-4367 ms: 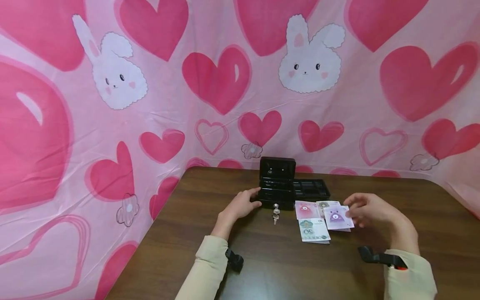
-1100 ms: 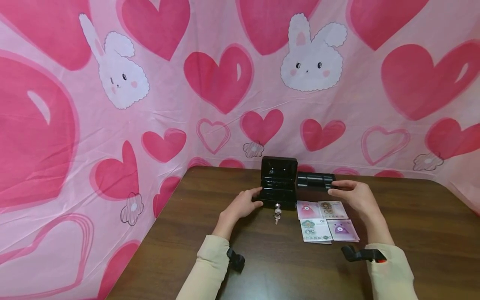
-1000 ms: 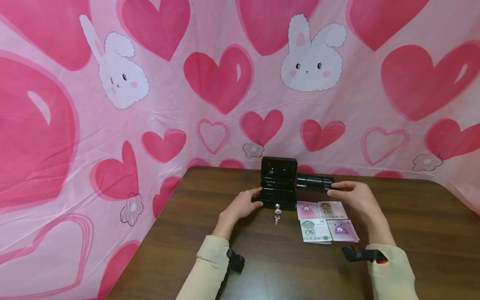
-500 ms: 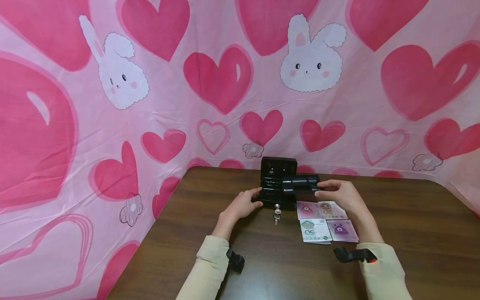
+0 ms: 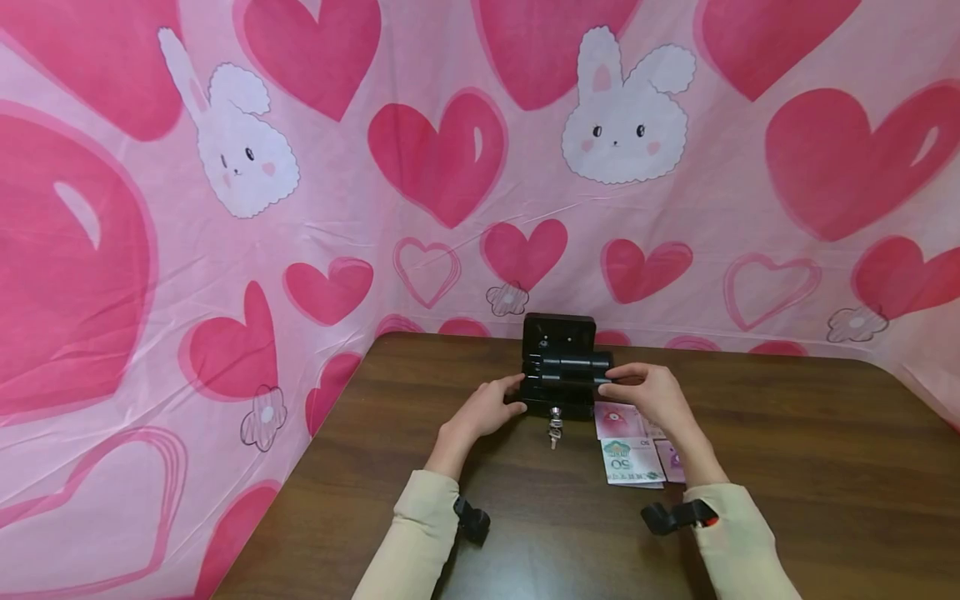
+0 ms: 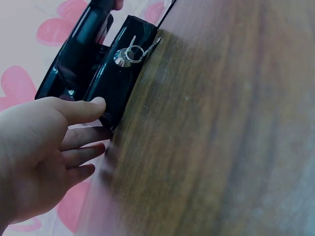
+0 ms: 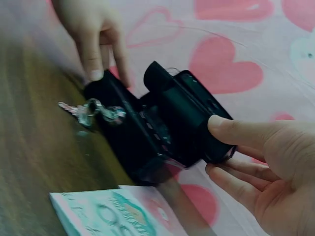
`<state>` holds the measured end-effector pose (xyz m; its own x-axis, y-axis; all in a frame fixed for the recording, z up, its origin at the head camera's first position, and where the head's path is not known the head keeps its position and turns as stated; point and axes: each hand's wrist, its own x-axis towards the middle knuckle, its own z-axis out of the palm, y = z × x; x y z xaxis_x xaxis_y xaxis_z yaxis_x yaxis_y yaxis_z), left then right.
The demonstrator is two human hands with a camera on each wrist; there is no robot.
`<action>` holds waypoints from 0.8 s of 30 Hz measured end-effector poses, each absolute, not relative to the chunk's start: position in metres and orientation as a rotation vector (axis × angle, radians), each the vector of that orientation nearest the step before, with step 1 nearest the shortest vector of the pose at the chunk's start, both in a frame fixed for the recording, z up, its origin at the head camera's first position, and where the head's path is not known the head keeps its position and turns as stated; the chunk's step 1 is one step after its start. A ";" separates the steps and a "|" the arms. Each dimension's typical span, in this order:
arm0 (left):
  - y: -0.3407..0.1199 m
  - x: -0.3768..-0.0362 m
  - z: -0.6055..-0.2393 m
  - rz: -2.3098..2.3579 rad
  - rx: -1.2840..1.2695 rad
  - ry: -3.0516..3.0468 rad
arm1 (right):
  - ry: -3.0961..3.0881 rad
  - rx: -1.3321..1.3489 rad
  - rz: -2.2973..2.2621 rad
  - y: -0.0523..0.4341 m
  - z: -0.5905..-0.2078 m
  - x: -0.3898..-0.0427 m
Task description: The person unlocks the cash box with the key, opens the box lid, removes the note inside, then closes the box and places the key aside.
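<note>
A small black cash box (image 5: 557, 398) stands on the brown table (image 5: 810, 467) with its lid (image 5: 558, 332) raised. My right hand (image 5: 611, 379) grips one end of a black insert tray (image 5: 567, 369) and holds it level just over the open box. The right wrist view shows thumb and fingers of the right hand (image 7: 214, 147) curled round the tray (image 7: 184, 115). My left hand (image 5: 510, 398) touches the box's left side with straight fingers. In the left wrist view my left hand (image 6: 96, 123) has its thumb on the front corner of the box (image 6: 110, 81).
Keys (image 5: 552, 427) hang from the lock in the box's front. Several banknotes (image 5: 628, 460) lie flat on the table to the right of the box, partly under my right forearm. A pink heart-and-bunny cloth (image 5: 300, 208) walls in the table at the back and left.
My right hand laid down a banknote, took the black tray from behind the notes and carried it left until it is over the open box. The left hand stayed on the box.
</note>
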<state>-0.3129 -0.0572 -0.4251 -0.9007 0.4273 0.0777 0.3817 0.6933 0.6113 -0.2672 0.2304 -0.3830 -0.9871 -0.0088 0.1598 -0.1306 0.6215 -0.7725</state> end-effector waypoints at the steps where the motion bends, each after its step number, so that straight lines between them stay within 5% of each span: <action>1: -0.057 -0.313 -0.425 0.997 0.673 2.825 | -2.695 0.116 1.294 0.228 -0.385 -0.268; 24: -0.055 -0.314 -0.425 1.020 0.629 2.821 | -2.670 0.034 1.215 0.200 -0.412 -0.278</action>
